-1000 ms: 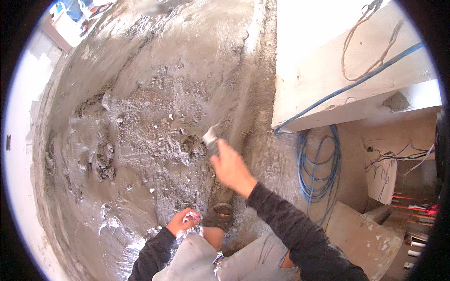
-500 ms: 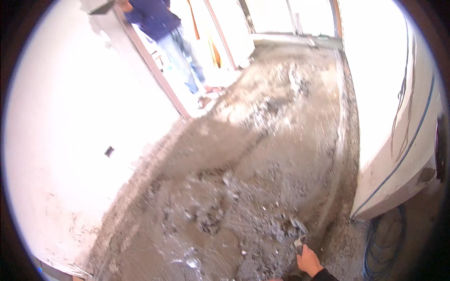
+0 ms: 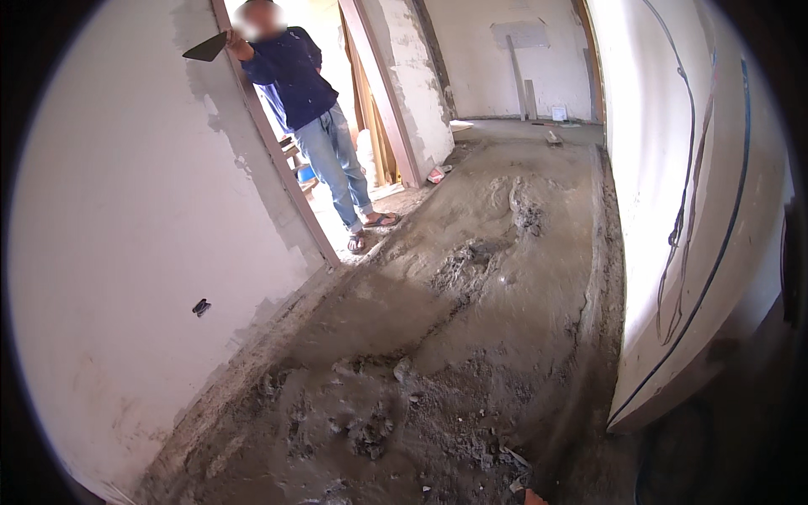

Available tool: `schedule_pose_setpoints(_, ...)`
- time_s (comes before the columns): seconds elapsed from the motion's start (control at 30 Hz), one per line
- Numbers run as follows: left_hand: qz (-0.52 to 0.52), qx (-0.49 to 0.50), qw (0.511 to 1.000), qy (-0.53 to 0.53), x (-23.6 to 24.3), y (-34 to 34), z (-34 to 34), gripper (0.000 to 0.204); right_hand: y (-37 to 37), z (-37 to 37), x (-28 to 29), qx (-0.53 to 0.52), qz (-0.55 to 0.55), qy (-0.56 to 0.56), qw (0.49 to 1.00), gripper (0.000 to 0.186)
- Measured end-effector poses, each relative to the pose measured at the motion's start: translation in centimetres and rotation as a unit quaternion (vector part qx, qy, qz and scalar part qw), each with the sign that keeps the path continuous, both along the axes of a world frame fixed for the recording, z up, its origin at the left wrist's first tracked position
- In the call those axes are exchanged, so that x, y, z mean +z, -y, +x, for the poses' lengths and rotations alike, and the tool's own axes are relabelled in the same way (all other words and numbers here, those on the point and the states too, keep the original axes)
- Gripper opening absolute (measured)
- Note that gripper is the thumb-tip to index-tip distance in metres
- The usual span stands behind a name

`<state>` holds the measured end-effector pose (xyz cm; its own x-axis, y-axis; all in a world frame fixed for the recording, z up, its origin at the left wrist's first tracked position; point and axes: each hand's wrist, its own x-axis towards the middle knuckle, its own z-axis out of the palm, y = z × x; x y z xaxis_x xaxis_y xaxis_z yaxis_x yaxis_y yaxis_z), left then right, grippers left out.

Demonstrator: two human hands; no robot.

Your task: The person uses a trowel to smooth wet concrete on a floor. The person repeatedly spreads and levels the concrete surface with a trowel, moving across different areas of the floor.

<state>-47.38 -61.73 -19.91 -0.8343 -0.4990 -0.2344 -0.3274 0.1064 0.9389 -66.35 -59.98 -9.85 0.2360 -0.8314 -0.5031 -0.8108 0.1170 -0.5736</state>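
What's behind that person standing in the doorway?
Past the person you can see what look like tall brown boards on one side and a blue object low on the other. Whatever is directly behind is covered, so I can't tell.

From head height, the fisheye view looks forward and down along the floor (image 3: 522, 316).

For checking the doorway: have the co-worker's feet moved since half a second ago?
No: against the reddish-brown door frame, the co-worker's feet show no clear shift either way.
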Motion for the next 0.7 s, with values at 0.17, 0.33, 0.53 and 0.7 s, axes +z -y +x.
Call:
schedule_pose_setpoints(0.17, -0.052, -0.042, 0.998, -0.011, -0.7, -1.6, -0.9, 0.014, -2.7, 0.9, -1.5, -0.074, -0.170, 0.077, 0.980, 0.053)
schedule_pose_setpoints(0.33, -0.178, -0.106, 0.978, -0.035, 0.1, -4.7, -3.5, 0.011, -1.8, -2.4, 0.0, -0.232, -0.177, 0.102, 0.951, 0.058)
schedule_pose_setpoints(0.53, -0.217, -0.112, 0.968, -0.064, -3.5, -14.3, -3.4, 0.009, -6.0, -2.9, -1.6, -0.176, -0.127, 0.088, 0.972, 0.050)
schedule_pose_setpoints(0.7, -0.143, -0.139, 0.978, -0.063, 0.4, -10.4, -4.6, 0.016, -1.4, -6.0, 2.3, -0.173, -0.012, 0.041, 0.984, 0.047)
